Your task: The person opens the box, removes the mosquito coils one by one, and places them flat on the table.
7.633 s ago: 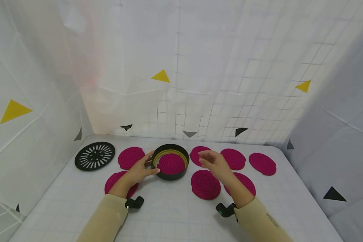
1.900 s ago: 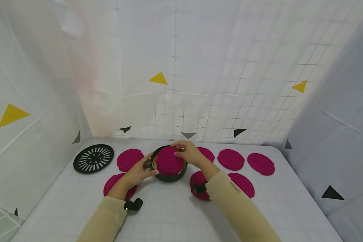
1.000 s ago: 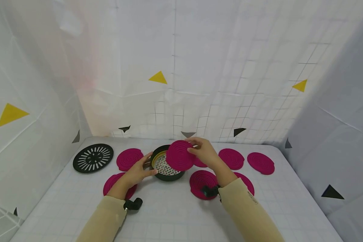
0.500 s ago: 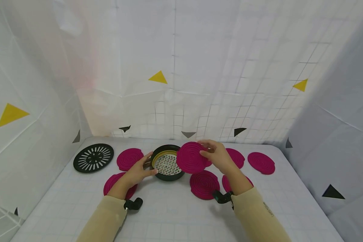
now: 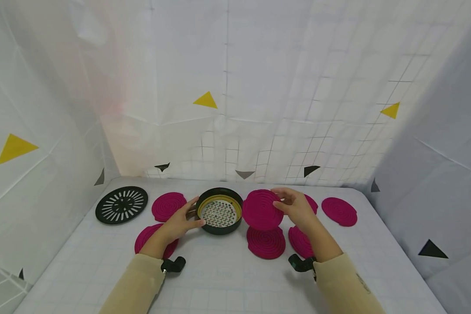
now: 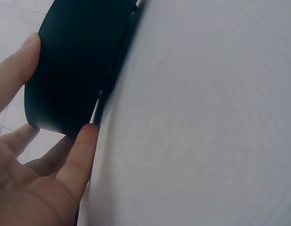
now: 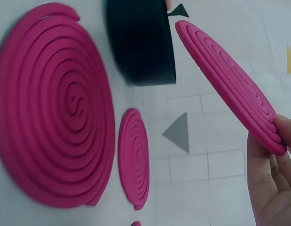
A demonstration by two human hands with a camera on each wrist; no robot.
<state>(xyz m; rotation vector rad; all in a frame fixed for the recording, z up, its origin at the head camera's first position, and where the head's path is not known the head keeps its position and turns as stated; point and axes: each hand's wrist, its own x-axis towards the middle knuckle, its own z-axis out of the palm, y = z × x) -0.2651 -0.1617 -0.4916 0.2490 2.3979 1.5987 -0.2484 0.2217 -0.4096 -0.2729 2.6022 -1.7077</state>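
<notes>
My left hand (image 5: 179,219) grips the left side of a round black mosquito coil holder (image 5: 220,232), thumb towards the front and fingers round the wall. Inside the holder show a yellow ring (image 5: 206,203) and a pale bottom dotted with small marks. In the left wrist view the thumb and fingertips lie against the holder's dark side (image 6: 79,61). Just right of it my right hand (image 5: 298,210) pinches a magenta mosquito coil (image 5: 262,209) by its right edge. The right wrist view shows this coil (image 7: 227,82) tilted and raised off the table, thumb on one face, fingers behind.
More magenta coils lie flat on the white table: two at left, one (image 5: 169,206) behind the left hand, and several at right, including a front coil (image 5: 266,243) and a far-right coil (image 5: 339,212). A black slotted lid (image 5: 121,205) lies at the back left. White sheeted walls surround the table.
My right hand, empty at first, has taken the coil out of the holder, lifted it and moved it right, then slightly lower. The left hand keeps its grip on the holder.
</notes>
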